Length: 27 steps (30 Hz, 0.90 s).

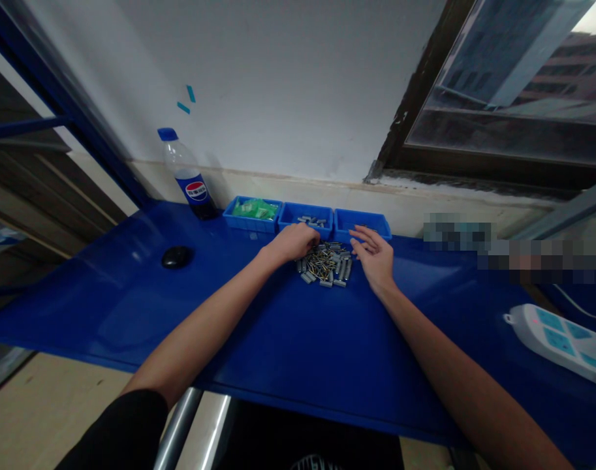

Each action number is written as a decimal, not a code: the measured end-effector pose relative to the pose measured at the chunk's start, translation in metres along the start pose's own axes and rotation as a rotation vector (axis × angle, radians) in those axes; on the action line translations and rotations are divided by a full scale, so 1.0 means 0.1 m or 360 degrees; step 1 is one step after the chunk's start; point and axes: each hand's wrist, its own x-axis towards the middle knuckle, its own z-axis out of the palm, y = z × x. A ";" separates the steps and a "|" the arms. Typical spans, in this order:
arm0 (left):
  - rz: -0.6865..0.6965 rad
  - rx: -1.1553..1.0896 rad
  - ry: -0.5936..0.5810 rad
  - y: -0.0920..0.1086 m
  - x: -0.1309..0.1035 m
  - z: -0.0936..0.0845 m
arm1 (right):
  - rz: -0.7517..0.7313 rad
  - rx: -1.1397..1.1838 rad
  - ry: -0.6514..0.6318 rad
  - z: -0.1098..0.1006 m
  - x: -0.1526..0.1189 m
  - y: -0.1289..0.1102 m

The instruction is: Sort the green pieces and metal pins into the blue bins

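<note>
The left hand (294, 241) curls its fingers, any grip hidden from view, at the far edge of a heap of metal pins and cylinders (329, 262) on the worktop (298, 346), while the right hand (377, 260) holds its fingers loosely parted by the rightmost blue bin (361, 217).

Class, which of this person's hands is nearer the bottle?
Left. The left hand is right of the bottle, beside the metal pile; the right hand is farther right, beyond it.
</note>
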 end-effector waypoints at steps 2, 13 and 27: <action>-0.0020 0.0028 0.0000 0.01 0.00 0.00 | 0.0018 0.0018 0.0004 0.00 0.00 -0.01; -0.0027 -0.0095 0.0094 0.01 -0.01 -0.13 | 0.0081 0.0068 0.0010 0.01 -0.01 -0.04; -0.0085 -0.1515 0.0283 0.12 0.02 -0.24 | 0.0045 -0.0020 -0.0294 0.05 -0.04 0.00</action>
